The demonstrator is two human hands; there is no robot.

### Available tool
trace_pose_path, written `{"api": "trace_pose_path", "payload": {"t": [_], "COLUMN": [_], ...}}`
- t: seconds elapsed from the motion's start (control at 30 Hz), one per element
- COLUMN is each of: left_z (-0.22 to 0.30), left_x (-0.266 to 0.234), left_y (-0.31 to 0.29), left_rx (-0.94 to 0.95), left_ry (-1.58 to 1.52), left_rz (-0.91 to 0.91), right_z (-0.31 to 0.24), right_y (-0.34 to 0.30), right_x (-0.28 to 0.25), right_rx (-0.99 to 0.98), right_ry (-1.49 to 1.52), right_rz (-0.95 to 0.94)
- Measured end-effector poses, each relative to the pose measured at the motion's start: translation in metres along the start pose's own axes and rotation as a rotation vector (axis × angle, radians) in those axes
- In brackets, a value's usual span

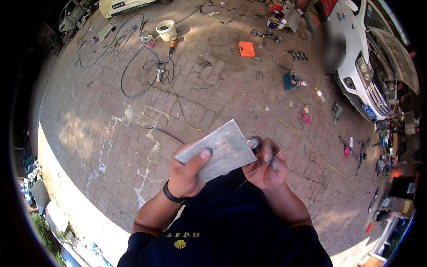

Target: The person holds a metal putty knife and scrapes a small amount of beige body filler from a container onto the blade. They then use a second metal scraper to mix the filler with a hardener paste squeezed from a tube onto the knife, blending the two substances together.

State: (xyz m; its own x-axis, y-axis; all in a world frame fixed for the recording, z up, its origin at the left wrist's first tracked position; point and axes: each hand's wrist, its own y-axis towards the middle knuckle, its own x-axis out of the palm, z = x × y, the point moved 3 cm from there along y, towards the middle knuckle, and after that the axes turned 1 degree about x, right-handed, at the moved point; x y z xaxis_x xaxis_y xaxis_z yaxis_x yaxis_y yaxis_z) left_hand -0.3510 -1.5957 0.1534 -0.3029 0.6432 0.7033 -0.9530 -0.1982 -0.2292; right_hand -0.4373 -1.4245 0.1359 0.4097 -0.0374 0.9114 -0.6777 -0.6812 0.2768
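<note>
My left hand (186,174) grips a flat, grey rectangular plate (224,149), thumb across its upper face and fingers underneath. The plate is held tilted in front of my chest, its surface smeared with paler grey. Close to the plate's right corner, my right hand (267,171) is turned palm up with curled fingers. Grey smudges cover those fingertips. A thin pale line crosses the right fingers; I cannot make out whether it is a wire or the edge of a thin blade.
Brick paving lies all around, crossed by a long yellowish cable (275,116). Farther off stand a white bucket (166,31), a power tool (172,46), an orange case (246,49) and a teal box-shaped object (291,81). A white car (356,66) with its front opened stands at the right.
</note>
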Motion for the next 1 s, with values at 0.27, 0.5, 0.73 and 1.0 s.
{"api": "trace_pose_path", "payload": {"t": [0.27,0.5,0.73,1.0], "left_z": [0.000,0.013,0.026,0.028], "left_x": [-0.003,-0.005,-0.017,-0.019], "left_y": [-0.004,-0.004,-0.004,-0.005], "left_rx": [-0.045,-0.062,-0.021,-0.002], "left_ry": [0.002,0.071,0.170,0.196], "left_rz": [-0.061,-0.066,-0.084,-0.082], "right_z": [-0.010,-0.028,-0.036,-0.035], "right_y": [-0.012,-0.005,-0.008,-0.012], "right_x": [-0.011,0.004,0.007,0.003], "right_rx": [0.019,0.034,0.041,0.037], "right_ry": [-0.193,-0.427,-0.676,-0.651], "right_rz": [0.055,0.145,0.111,0.038]}}
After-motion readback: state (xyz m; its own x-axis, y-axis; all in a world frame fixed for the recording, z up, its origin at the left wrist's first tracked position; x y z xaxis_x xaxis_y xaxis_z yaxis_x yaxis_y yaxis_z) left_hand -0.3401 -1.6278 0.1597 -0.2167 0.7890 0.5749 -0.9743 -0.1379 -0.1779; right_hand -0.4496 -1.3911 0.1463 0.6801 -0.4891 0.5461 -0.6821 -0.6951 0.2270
